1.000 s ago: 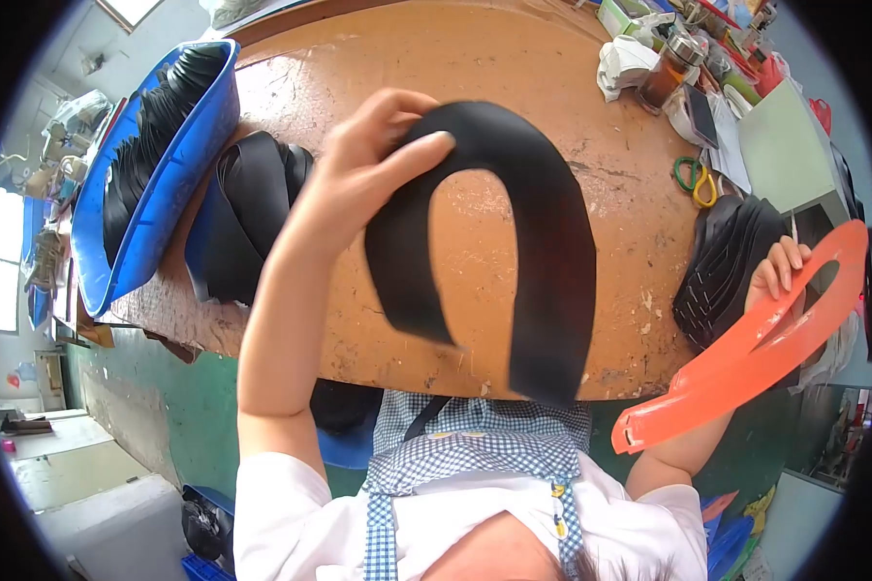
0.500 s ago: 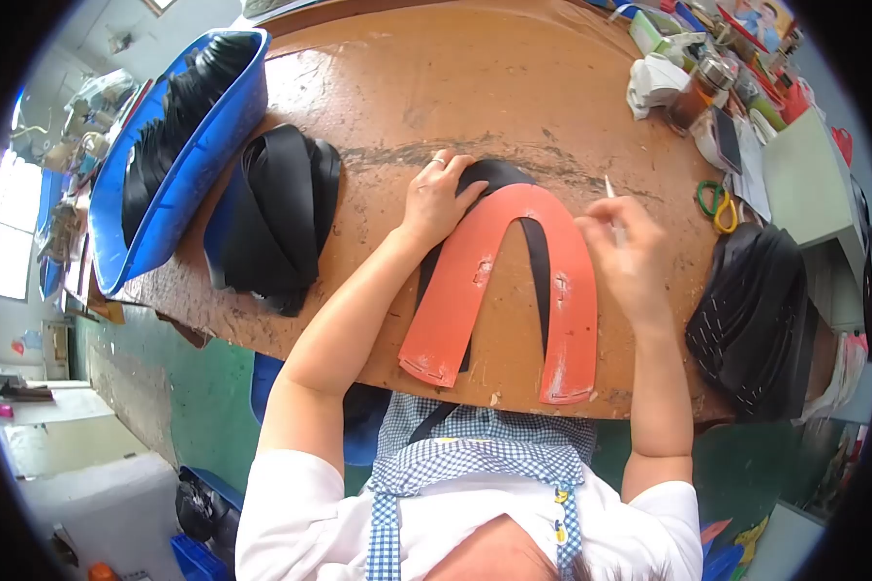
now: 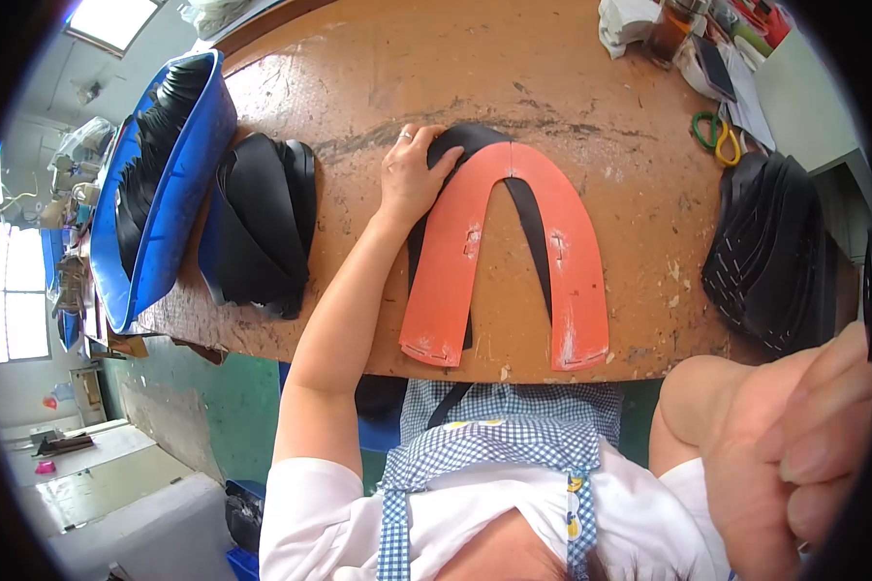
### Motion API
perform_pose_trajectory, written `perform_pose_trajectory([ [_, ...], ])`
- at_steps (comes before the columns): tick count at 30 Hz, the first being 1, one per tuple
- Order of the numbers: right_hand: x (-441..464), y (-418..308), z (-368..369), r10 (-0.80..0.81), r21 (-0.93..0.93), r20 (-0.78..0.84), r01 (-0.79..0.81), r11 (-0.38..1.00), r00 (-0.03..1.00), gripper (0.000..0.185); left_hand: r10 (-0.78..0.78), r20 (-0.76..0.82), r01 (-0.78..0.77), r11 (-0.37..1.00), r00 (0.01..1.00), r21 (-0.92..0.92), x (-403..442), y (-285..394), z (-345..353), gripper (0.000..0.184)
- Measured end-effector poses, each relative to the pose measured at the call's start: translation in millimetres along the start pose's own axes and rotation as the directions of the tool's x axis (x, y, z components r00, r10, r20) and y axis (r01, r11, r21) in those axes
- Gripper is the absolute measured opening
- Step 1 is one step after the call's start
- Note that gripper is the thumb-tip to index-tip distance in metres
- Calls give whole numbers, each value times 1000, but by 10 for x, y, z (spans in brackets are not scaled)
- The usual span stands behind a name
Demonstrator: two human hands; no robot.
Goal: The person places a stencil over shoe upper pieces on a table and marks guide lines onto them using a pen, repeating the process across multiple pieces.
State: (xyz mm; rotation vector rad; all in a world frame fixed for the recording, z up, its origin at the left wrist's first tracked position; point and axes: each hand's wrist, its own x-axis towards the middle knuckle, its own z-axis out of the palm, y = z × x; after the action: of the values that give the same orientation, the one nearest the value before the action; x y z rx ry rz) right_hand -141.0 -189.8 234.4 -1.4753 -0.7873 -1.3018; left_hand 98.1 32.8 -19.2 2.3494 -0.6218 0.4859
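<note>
An orange U-shaped template (image 3: 451, 261) lies on the brown table, its curve pointing away from me and its two legs toward the table's front edge. Beneath it is a black U-shaped piece (image 3: 470, 138), showing at the top left and along the inner edges. My left hand (image 3: 417, 174) rests at the upper left of the curve, fingers bent on the black piece. Close to the camera at the lower right, my right hand (image 3: 794, 445) is raised off the table with fingers curled together; what it holds, if anything, is hidden.
Left on the table (image 3: 358, 87) are a blue bin (image 3: 179, 184) of black pieces and a black pile (image 3: 262, 218). To the right lie another black stack (image 3: 770, 252), scissors (image 3: 717, 138), a phone (image 3: 713, 68) and a jar (image 3: 670, 34).
The black piece was laid on the table and the template set over it. My right hand, earlier beside the template with a thin white tool, has come up close to the camera.
</note>
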Motion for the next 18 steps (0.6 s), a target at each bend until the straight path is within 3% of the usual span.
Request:
perform_pose_trajectory([
  [11, 17, -23, -149, -104, -44, -85, 101, 994, 991, 51, -15, -20, 14, 1000, 1000, -19, -2, -9, -6, 39],
  [15, -103, -52, -179, -242, -175, -169, 213, 961, 955, 59, -23, -21, 22, 999, 1000, -29, -11, 1, -12, 38],
  [18, -546, 128, -488, -308, -278, -25, 289, 916, 951, 52, -20, -4, 20, 1000, 1000, -10, -10, 27, -34, 37],
])
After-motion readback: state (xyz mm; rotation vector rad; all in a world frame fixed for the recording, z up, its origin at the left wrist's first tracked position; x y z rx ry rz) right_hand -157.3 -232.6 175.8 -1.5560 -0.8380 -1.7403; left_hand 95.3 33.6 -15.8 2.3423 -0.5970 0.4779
